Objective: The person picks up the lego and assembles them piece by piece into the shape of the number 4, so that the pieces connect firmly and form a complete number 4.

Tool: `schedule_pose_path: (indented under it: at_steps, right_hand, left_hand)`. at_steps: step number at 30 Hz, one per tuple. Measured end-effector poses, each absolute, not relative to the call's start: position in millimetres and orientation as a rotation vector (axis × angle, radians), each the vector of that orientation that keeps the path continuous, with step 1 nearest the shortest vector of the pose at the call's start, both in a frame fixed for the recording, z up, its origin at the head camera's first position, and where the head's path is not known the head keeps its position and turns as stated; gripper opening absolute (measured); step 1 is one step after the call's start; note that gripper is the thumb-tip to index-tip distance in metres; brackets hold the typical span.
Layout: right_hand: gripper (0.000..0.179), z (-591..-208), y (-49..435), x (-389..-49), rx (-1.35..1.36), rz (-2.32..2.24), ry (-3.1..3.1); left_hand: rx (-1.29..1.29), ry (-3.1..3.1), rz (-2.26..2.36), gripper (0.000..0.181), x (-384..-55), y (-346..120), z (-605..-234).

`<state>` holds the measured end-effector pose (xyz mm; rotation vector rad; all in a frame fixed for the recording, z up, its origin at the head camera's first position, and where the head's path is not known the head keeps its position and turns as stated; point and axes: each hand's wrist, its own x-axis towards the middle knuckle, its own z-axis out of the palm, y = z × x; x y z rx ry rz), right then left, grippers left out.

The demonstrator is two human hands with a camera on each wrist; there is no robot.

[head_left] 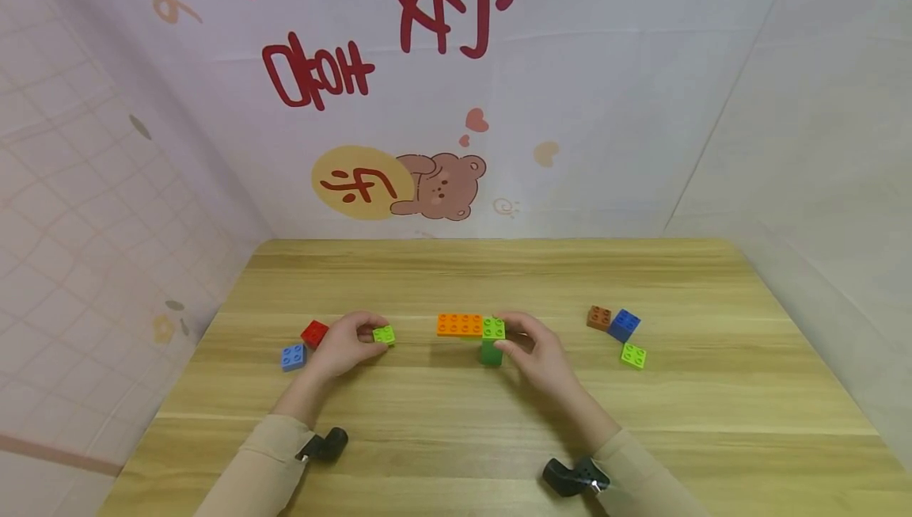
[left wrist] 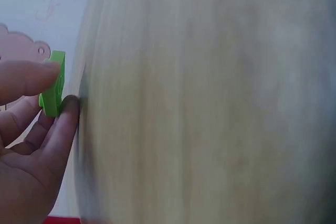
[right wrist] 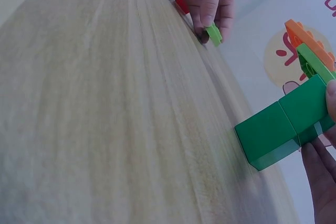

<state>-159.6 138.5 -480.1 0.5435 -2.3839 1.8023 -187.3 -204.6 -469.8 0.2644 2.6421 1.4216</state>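
Note:
My left hand [head_left: 345, 347] pinches a small lime green building brick [head_left: 384, 336] between thumb and fingers, just above the table; the left wrist view shows this lime brick [left wrist: 54, 85] edge-on. My right hand [head_left: 537, 351] grips the right side of a small build near the middle of the table. Its base is dark green bricks [right wrist: 283, 124], one on another. A lime green plate [head_left: 493, 328] lies on top of them and reaches left under an orange plate [head_left: 459, 325], which juts out leftward over the table. My right fingers partly hide the stack.
Beside my left hand lie a red brick [head_left: 314, 333] and a light blue brick [head_left: 293, 357]. To the right of my right hand are a brown brick [head_left: 599, 317], a dark blue brick [head_left: 625, 325] and another lime brick [head_left: 633, 355]. A printed cloth [head_left: 606, 105] hangs behind the wooden table [head_left: 442, 438].

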Motion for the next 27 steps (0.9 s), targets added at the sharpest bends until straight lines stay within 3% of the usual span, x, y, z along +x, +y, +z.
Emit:
schedule_pose_path:
  at_steps: [27]
  right_hand:
    - [0.034, -480.9, 138.3, -158.3, 0.547, 1.824, -2.374]
  left_hand:
    - [0.441, 2.300, 1.793, 0.038, -175.9, -137.2, -453.6]
